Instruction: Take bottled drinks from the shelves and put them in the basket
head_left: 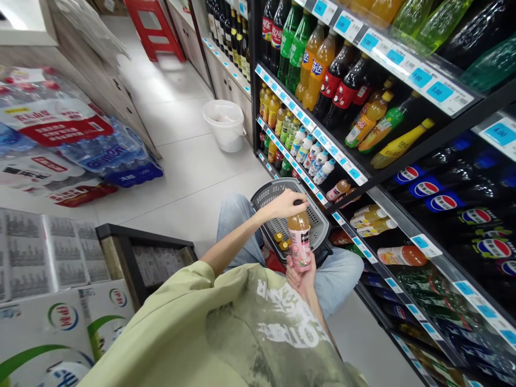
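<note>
A juice bottle with a pink label and a dark cap is held upright, slightly tilted, in front of my knees. My left hand is closed over its cap from above. Lower down, the fingers of my right hand wrap around the bottle's base. Behind and below the bottle stands a grey plastic shopping basket with slotted walls, between my bent legs. Two yellow caps show inside the basket; what they belong to is mostly hidden.
A drink shelf with several rows of bottles and price tags runs along my right. A white bucket stands on the floor ahead, a red stool farther off. Packs of bottled water and milk cartons are stacked on my left.
</note>
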Motion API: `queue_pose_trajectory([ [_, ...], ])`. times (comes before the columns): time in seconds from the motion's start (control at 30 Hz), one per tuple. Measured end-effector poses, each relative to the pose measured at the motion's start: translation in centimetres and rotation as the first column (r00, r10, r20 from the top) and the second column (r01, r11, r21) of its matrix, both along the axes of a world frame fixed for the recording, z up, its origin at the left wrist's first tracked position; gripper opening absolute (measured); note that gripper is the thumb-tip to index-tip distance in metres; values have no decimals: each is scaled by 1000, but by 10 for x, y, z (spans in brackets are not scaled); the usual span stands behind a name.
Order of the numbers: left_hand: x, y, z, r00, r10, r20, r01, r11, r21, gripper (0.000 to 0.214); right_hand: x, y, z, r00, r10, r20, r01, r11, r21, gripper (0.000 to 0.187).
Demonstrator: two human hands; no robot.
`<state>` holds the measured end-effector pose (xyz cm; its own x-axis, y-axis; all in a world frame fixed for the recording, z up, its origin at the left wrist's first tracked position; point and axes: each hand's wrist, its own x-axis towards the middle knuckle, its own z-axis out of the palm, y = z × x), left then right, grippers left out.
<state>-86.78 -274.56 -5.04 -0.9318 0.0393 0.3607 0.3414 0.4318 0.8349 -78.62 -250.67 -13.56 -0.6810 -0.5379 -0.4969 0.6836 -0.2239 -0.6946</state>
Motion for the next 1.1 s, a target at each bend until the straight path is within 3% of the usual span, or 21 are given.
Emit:
queue_pose_trajectory([
  [0.13,-1,4,1,999,-52,3,53,998,-35,36,-1,10,-18,974,221,-57,-228,939,-256,67],
  [0.23,-1,7,1,996,-85,9,85,995,-57,37,3,14,-27,969,224,-101,-243,934,-261,58],
  [0.47,-3,7,-13,995,-100,14,101,992,-76,24,-13,17,-24,966,242,91,-219,952,-214,60],
  [0.57,-2,10,-24,997,-71,5,72,993,-93,17,-28,24,-27,971,201,131,-184,974,-130,59],
  [0.67,-4,17,-37,1000,4,20,-1,992,-129,14,-45,46,-37,992,103,69,-112,983,143,60],
  [0.77,-10,22,-54,996,72,52,-59,974,-218,13,-69,88,-50,964,88,-249,45,874,484,63],
  [0.8,-13,22,-61,994,91,67,-71,963,-260,12,-79,105,-55,913,133,-387,126,808,575,62],
  [0.87,-19,20,-78,984,134,115,-86,934,-347,11,-99,142,-64,725,291,-625,344,633,693,53],
  [0.93,-25,15,-98,964,179,198,-79,901,-427,12,-115,175,-74,541,478,-693,497,483,721,47],
  [0.97,-27,12,-109,949,196,245,-65,887,-457,13,-121,188,-79,482,541,-689,540,436,720,45],
  [1.03,-29,6,-132,918,213,334,-21,868,-495,15,-128,205,-90,430,610,-665,587,370,720,43],
  [1.1,-29,2,-155,889,217,403,24,857,-515,17,-130,213,-100,427,636,-643,611,321,723,41],
])
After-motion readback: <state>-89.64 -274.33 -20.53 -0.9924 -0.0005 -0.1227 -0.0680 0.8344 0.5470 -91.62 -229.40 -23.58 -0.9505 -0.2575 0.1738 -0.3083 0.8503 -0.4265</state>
